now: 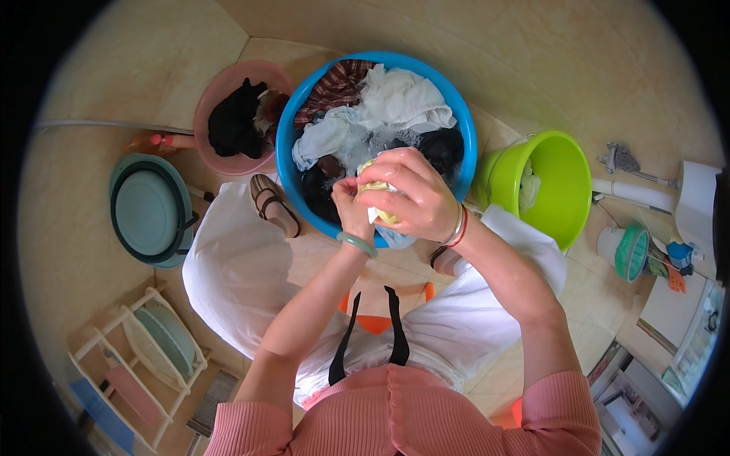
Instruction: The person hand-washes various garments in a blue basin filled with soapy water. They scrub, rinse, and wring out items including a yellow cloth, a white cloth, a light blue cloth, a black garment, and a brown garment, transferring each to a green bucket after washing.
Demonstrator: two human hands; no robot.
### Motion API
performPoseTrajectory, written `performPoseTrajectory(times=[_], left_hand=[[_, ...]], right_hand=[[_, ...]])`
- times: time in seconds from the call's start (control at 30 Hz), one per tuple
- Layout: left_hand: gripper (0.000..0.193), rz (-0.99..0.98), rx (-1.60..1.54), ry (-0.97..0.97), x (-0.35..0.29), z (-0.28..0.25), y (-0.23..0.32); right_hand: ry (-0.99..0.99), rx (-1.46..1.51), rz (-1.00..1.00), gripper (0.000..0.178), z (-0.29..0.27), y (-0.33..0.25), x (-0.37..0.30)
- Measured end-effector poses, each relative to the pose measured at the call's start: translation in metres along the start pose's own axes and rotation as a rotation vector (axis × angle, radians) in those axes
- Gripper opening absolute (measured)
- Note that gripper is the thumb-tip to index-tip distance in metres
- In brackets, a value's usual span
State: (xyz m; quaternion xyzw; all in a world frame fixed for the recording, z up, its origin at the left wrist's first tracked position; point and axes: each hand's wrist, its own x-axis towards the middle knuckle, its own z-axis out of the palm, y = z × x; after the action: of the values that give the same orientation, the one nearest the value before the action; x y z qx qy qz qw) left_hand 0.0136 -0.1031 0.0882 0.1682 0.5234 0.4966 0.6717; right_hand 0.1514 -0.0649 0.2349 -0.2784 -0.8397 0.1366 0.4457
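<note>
Both of my hands meet above the near rim of a blue basin (471,129). Between them is a small bunched pale yellow and white cloth (386,217), mostly hidden by my fingers. My right hand (414,194) wraps round it from the right. My left hand (357,211), with its fingers bent, presses on its left side. Below them, the basin holds sudsy water and wet laundry: a white garment (403,99), a dark red plaid garment (334,85), a pale blue-white one (327,137) and black pieces (441,148).
A pink basin (209,121) with dark clothes stands at the left, above stacked grey-green basins (147,209). A lime green bucket (566,182) with a pale cloth inside stands at the right. A white rack (163,395) holds more basins at lower left. My feet flank the blue basin.
</note>
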Motion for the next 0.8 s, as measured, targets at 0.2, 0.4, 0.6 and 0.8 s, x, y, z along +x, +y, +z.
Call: performPoseTrajectory(times=[0.2,0.4,0.6,0.8], left_hand=[[0.063,-0.246,-0.187,-0.542,-0.037,0.009,0.041],[0.084,-0.686,-0.632,-0.620,-0.050,0.056,0.102],[0.064,-0.606,-0.694,-0.623,-0.024,0.065,0.098],[0.035,-0.107,-0.395,-0.231,-0.021,0.101,0.113]], right_hand=[[-0.065,-0.009,-0.129,0.023,0.000,-0.009,-0.005],[-0.089,0.085,-0.146,0.013,0.006,-0.044,-0.011],[0.103,0.133,0.030,0.018,-0.004,-0.035,-0.014],[0.579,0.353,0.675,0.020,-0.014,0.007,-0.029]])
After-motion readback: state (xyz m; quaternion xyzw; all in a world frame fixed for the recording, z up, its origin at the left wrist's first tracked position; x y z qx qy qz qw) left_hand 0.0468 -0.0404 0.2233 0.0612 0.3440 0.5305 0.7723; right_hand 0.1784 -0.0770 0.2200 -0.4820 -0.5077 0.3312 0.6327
